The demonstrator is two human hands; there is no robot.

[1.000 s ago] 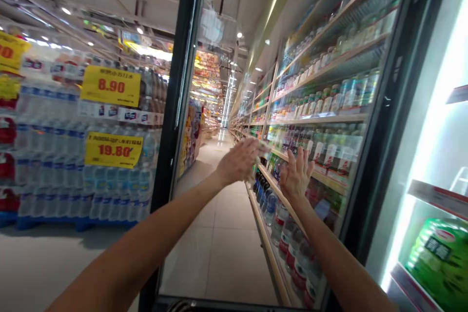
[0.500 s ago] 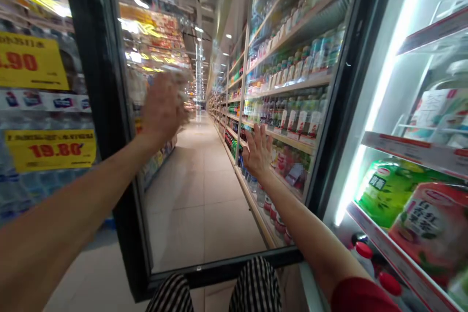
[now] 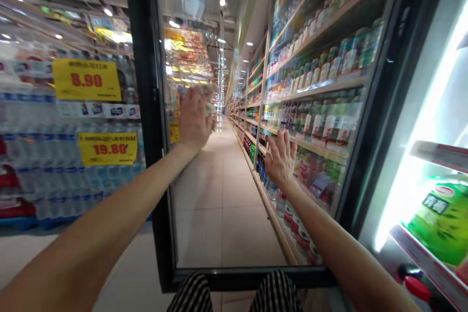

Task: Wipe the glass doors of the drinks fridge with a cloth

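Observation:
An open glass cooler door (image 3: 161, 234) with a black frame stands in front of me. My left hand (image 3: 193, 119) presses a pale crumpled cloth (image 3: 209, 95) against the upper left of the pane; motion blurs both hand and cloth, and most of the cloth is hidden behind the fingers. Lower down and to the right, my right hand (image 3: 281, 158) lies on the same glass with its fingers spread and nothing in them.
At the right, the lit cooler holds a green pouch (image 3: 440, 214) on a shelf and a red-capped bottle (image 3: 417, 287) below. Yellow price signs (image 3: 86, 79) hang over stacked water bottles (image 3: 54, 175) at the left. Drink shelves and an aisle floor (image 3: 204, 180) show in the pane.
The view has turned left, so the door sits farther right in the picture. My left hand and the cloth have shifted a little on the pane; my right hand stays spread on the glass.

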